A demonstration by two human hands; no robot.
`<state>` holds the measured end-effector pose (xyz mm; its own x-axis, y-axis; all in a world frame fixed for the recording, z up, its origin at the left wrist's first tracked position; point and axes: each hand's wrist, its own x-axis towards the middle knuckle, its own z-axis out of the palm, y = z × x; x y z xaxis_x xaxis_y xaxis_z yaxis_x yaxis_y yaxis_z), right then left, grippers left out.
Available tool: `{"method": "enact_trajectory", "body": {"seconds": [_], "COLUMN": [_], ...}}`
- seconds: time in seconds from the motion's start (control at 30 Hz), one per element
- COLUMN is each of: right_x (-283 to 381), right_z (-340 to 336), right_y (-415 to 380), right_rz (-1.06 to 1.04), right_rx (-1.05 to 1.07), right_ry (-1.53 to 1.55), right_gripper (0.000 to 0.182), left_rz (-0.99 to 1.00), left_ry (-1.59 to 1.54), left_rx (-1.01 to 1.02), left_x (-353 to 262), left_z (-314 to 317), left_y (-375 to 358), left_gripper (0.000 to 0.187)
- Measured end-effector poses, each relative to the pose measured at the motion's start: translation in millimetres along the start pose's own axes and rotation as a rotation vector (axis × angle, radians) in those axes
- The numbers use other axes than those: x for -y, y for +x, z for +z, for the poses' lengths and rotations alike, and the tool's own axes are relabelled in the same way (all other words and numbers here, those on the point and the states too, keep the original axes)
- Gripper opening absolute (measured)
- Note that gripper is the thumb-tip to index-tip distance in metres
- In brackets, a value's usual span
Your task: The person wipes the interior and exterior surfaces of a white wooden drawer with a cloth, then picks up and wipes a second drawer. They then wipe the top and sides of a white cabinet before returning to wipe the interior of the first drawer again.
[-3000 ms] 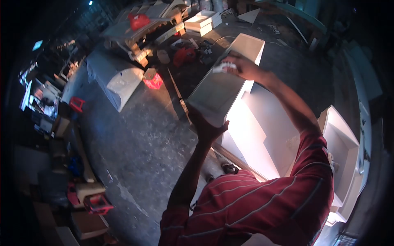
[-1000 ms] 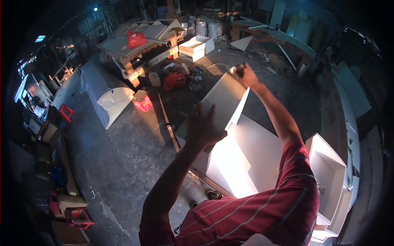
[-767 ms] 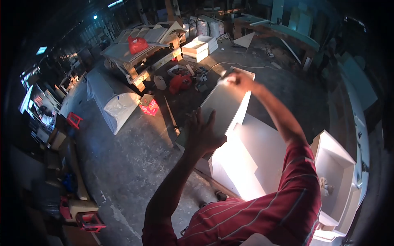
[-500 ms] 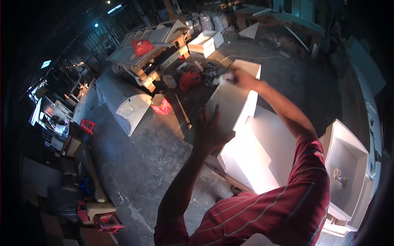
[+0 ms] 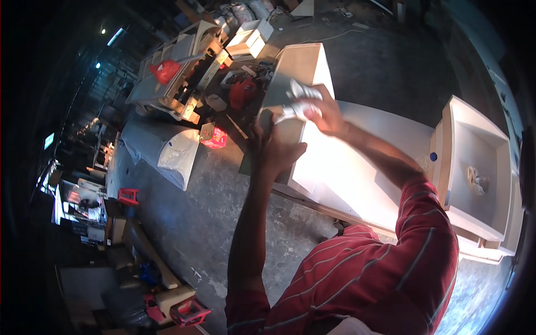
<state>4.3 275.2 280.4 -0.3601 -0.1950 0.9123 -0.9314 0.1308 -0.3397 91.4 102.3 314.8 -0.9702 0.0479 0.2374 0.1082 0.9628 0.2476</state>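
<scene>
A pale box-like wooden piece [image 5: 296, 64] stands on a long white panel [image 5: 363, 167]. My left hand [image 5: 273, 151] rests against the near part of the box, fingers apart, thumb toward the bright side. My right hand [image 5: 326, 114] is closed on a crumpled white cloth [image 5: 301, 100], slightly blurred, over the top of the box. Part of the cloth hangs loose near the fingers of my left hand.
On the right stands a pale drawer [image 5: 486, 184] with a crumpled scrap inside. Ahead on the left are a workbench [image 5: 184, 56] with a red bag [image 5: 164, 71], a red carton [image 5: 213, 135] and a plastic-wrapped piece [image 5: 176, 156]. Red stools [image 5: 190, 312] stand at the lower left.
My right hand has moved with the cloth from the far end of the box toward my left hand. The view has turned, with the drawer and bench shifted in the frame.
</scene>
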Motion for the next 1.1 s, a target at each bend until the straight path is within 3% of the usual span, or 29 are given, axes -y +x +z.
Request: {"method": "enact_trajectory", "body": {"seconds": [0.03, 0.1, 0.13, 0.17, 0.23, 0.27, 0.3, 0.37, 0.4, 0.43, 0.5, 0.6, 0.67, 0.7, 0.77, 0.83, 0.87, 0.9, 0.97, 1.03, 1.07, 1.1], "right_x": [4, -26, -58, -68, -111, -153, -153, -123, -104, -84, -60, -130, -183, -187, -183, -173, -167, -174, -237, -336, -324, -290], "right_z": [6, 19, 20, 17, 5, 2, -7, -5, 4, 13, 19, 17, 2, -9, -21, -14, -4, 5, 27, 52, 47, 40], "right_y": [-16, -50, -44, -42, -21, -17, -7, 5, 8, 8, 7, 17, 30, 40, 58, 61, 55, 38, -7, -90, -83, -75], "right_rz": [-0.076, -0.184, -0.146, 0.012, 0.231, 0.298, 0.572, 0.45, 0.311, 0.174, -0.045, 0.236, 0.669, 0.683, 0.398, 0.227, 0.219, 0.275, 0.69, 0.811, 0.807, 0.917], "right_rx": [0.006, 0.106, 0.215, 0.041, -0.291, -0.324, -0.267, -0.519, -0.512, -0.498, -0.2, -0.456, -0.588, -0.73, -0.991, -0.927, -0.792, -0.52, -0.448, 0.144, 0.14, -0.103], "right_ry": [0.106, -0.009, 0.133, -0.195, -0.234, -0.303, -0.368, -0.182, -0.156, -0.131, -0.187, -0.129, -0.293, -0.291, -0.283, -0.302, -0.249, -0.231, -0.512, -0.632, -0.634, -0.53], "right_gripper": [0.027, 0.031, 0.034, 0.035, 0.03, 0.029, 0.032, 0.031, 0.029, 0.028, 0.025, 0.027, 0.034, 0.034, 0.035, 0.035, 0.034, 0.031, 0.029, 0.028, 0.028, 0.029], "left_rz": [0.016, -0.043, -0.026, -0.005, 0.005, 0.0, 0.01, 0.014, 0.019, 0.023, 0.029, 0.009, 0.039, 0.038, 0.025, 0.043, 0.064, 0.06, 0.029, -0.003, -0.03, -0.029], "left_ry": [0.004, 0.053, 0.094, 0.105, 0.126, 0.105, 0.112, 0.036, 0.043, 0.057, 0.069, 0.162, 0.121, 0.125, 0.075, 0.055, 0.034, 0.039, -0.006, -0.015, -0.024, -0.022], "left_rx": [0.012, 0.078, 0.07, 0.084, 0.095, 0.101, 0.1, 0.116, 0.112, 0.115, 0.12, 0.099, 0.094, 0.094, 0.104, 0.115, 0.123, 0.127, 0.126, 0.119, 0.107, 0.105], "left_x": [-3, -11, 1, 4, 5, 2, 2, 5, 5, 6, 4, 7, 12, 11, 9, 18, 22, 23, 25, 34, 39, 43], "left_z": [-4, -15, -4, -5, -8, -9, -9, -11, -12, -12, -12, -16, -16, -18, -20, -17, -17, -18, -18, -18, -19, -21], "left_y": [-1, -4, -2, -1, -1, -2, -2, -3, -2, -3, 0, -1, -1, 0, -1, -2, 0, 1, 2, 3, 5, 7], "left_gripper": [0.09, 0.093, 0.111, 0.111, 0.112, 0.111, 0.111, 0.11, 0.11, 0.11, 0.11, 0.105, 0.103, 0.103, 0.103, 0.106, 0.109, 0.109, 0.107, 0.105, 0.104, 0.104]}}
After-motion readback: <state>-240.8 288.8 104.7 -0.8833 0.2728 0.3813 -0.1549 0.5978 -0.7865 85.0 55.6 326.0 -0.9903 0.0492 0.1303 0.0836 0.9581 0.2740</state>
